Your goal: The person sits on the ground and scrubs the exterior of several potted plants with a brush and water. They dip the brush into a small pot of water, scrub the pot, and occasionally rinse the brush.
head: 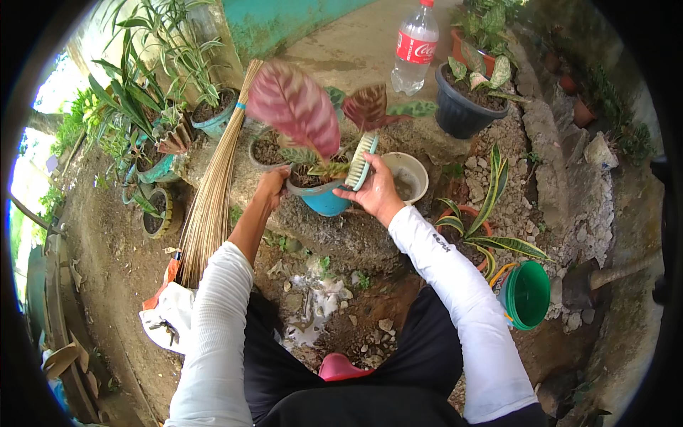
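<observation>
A blue plastic pot [323,200] with soil stands on a rough stone ledge. It holds a plant with large leaves; the reddish-purple underside of one leaf [296,109] faces me. My left hand [273,187] grips the pot's rim at the left. In my right hand [378,188] is a scrub brush [363,161] with a pale green back, its cream bristles turned left towards the plant. The lower fingers of that hand reach the pot's right side. Just behind my right hand sits a whitish tub [406,176] with cloudy contents.
A stick broom [219,184] leans at the left, near several potted plants. A Coca-Cola bottle [415,53] and a black pot [469,109] stand behind. To the right are a potted snake plant [488,213], a tipped green bucket [528,296] and a hammer-like tool [581,283]. Suds [323,299] lie below.
</observation>
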Demonstrator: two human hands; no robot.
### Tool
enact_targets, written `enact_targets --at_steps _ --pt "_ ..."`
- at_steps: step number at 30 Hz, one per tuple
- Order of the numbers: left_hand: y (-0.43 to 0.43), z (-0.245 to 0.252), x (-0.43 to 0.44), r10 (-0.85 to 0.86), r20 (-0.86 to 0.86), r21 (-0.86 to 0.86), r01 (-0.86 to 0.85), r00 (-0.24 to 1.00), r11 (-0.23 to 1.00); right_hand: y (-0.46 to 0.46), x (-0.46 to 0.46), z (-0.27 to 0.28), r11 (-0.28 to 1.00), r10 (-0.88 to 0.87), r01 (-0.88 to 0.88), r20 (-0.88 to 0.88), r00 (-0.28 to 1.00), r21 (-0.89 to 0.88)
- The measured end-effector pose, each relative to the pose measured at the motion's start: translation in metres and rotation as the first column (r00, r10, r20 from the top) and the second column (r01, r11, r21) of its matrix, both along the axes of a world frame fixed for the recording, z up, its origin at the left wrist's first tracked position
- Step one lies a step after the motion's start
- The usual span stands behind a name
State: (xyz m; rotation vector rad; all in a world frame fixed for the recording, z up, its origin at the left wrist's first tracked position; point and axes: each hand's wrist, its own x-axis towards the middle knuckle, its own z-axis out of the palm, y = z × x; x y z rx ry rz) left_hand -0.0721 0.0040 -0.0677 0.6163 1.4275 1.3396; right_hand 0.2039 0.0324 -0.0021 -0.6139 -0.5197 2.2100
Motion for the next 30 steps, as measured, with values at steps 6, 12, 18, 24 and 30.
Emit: enact_targets --at_steps 6,12,18,24,30 --pt "-0.003 0.031 0.029 0.013 0.122 0.170 -0.033 0.993 0.985 -0.012 -0.022 -0.034 0.953 -0.292 0.281 -0.096 0.952 -0.113" --pt "-0.020 0.059 0.045 -0.238 -0.568 0.239 0.435 0.788 0.868 0.004 -0.030 -0.023 0.935 -0.334 0.318 -0.085 0.939 -0.157" --pt "-0.021 0.064 0.074 0.050 -0.890 0.207 0.304 0.454 0.930 0.011 -0.011 -0.010 0.991 -0.111 0.117 0.081 0.990 -0.072" --pt "-0.014 0.061 0.073 0.078 -0.911 0.204 0.278 0.405 0.939 0.072 0.071 -0.006 0.819 -0.456 -0.291 0.869 0.192 0.494" --pt "-0.015 0.065 0.056 -0.005 -0.914 0.172 0.399 0.405 0.900 0.072 0.072 -0.051 0.520 -0.709 -0.854 0.562 -0.426 0.008"
